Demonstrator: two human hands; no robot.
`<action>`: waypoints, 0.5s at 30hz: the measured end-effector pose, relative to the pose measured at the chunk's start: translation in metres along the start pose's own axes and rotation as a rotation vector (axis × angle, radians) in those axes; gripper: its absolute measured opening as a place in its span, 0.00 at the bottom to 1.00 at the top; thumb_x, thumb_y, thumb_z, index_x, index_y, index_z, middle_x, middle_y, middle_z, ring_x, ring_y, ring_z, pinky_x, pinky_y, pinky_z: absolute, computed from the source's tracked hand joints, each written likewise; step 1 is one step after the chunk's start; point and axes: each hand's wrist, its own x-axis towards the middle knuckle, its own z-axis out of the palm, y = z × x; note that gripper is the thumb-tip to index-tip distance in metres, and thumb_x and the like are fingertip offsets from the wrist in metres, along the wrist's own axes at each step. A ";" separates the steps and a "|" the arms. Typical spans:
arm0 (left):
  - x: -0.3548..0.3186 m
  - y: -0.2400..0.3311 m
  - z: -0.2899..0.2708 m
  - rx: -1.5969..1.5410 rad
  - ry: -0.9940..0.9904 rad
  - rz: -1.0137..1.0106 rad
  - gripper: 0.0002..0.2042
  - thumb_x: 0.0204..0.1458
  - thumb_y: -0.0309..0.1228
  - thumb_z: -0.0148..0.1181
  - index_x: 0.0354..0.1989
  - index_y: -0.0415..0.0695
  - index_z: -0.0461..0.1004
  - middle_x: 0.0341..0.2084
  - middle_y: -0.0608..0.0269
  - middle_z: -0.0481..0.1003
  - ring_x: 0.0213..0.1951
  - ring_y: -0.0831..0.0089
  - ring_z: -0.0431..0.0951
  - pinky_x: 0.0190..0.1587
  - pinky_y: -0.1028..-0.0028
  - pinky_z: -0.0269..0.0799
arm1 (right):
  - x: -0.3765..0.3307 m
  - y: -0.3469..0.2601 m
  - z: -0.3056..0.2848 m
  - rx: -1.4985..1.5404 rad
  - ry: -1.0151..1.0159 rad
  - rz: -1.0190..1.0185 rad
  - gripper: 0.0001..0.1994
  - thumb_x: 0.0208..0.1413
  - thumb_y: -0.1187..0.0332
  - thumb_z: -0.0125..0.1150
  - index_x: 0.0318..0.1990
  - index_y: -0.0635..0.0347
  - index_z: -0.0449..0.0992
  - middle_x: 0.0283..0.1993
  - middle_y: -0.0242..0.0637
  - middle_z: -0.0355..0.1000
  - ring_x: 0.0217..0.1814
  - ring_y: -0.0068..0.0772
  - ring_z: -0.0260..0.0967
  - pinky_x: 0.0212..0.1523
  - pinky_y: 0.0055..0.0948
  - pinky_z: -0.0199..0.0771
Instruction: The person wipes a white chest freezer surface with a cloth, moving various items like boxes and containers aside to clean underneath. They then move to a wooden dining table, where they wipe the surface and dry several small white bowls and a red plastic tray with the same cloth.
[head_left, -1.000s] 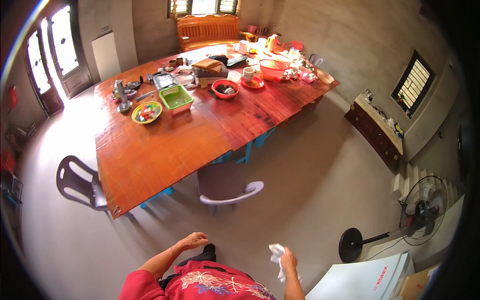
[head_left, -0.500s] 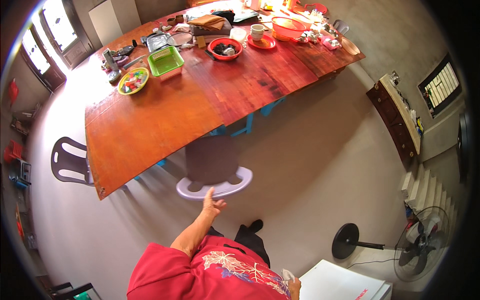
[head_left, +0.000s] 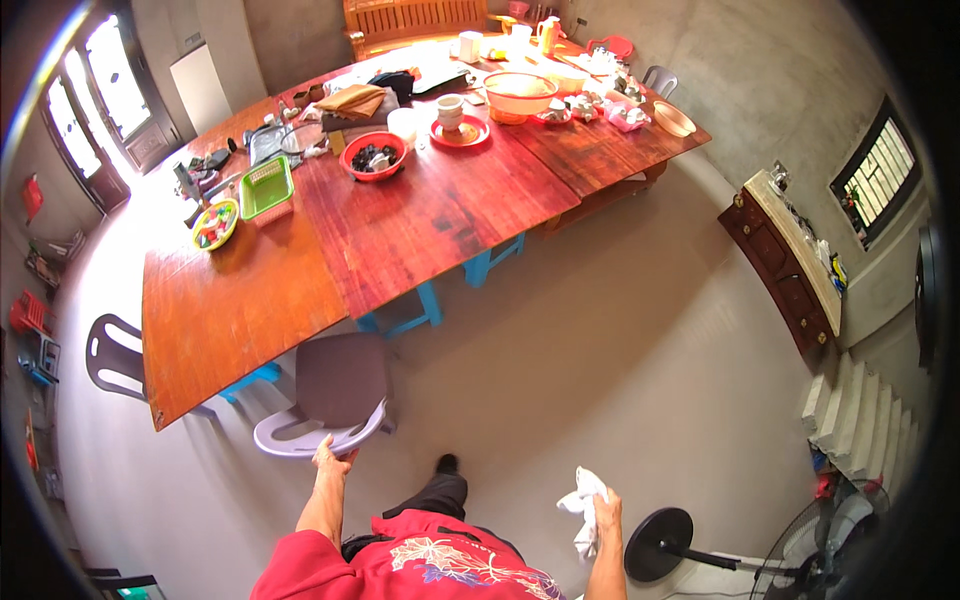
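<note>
The right hand (head_left: 607,510) is closed around a crumpled white cloth (head_left: 583,508), which hangs beside the black round base of the standing fan (head_left: 658,543). The left hand (head_left: 335,456) touches the lilac rim of the plastic chair (head_left: 342,380), thumb over the edge — whether the other fingers wrap it, I cannot tell. The chair stands at the near side of the long wooden table (head_left: 240,310). Beyond it, on the tabletop, a yellow bowl (head_left: 216,225) of colourful pieces sits just beside a green basket (head_left: 267,190); farther right come a red bowl (head_left: 374,157) with dark contents and a red plate (head_left: 477,136) — pale cups stacked on it. Behind the table stands a slatted wooden bench (head_left: 415,27).
</note>
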 end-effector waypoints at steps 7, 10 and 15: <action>0.034 -0.001 -0.002 -0.109 0.062 0.089 0.16 0.37 0.16 0.55 0.37 0.39 0.66 0.34 0.55 0.71 0.34 0.56 0.75 0.35 0.52 0.78 | 0.151 -0.115 -0.029 -0.056 -0.223 -0.206 0.14 0.47 0.70 0.51 0.41 0.65 0.75 0.33 0.42 0.76 0.32 0.31 0.73 0.35 0.32 0.73; 0.015 -0.038 0.031 -0.151 0.041 0.086 0.14 0.35 0.15 0.54 0.34 0.40 0.65 0.31 0.58 0.70 0.30 0.60 0.74 0.31 0.56 0.79 | 0.192 -0.104 -0.074 -0.344 -0.210 -0.254 0.16 0.46 0.68 0.51 0.41 0.66 0.75 0.33 0.48 0.76 0.35 0.40 0.75 0.38 0.36 0.74; -0.028 -0.097 0.058 -0.192 0.096 0.128 0.16 0.34 0.15 0.53 0.35 0.41 0.65 0.32 0.57 0.70 0.29 0.58 0.75 0.29 0.55 0.79 | 0.272 -0.044 -0.147 -0.545 -0.243 -0.070 0.17 0.44 0.65 0.50 0.40 0.64 0.76 0.38 0.53 0.74 0.42 0.53 0.71 0.43 0.43 0.71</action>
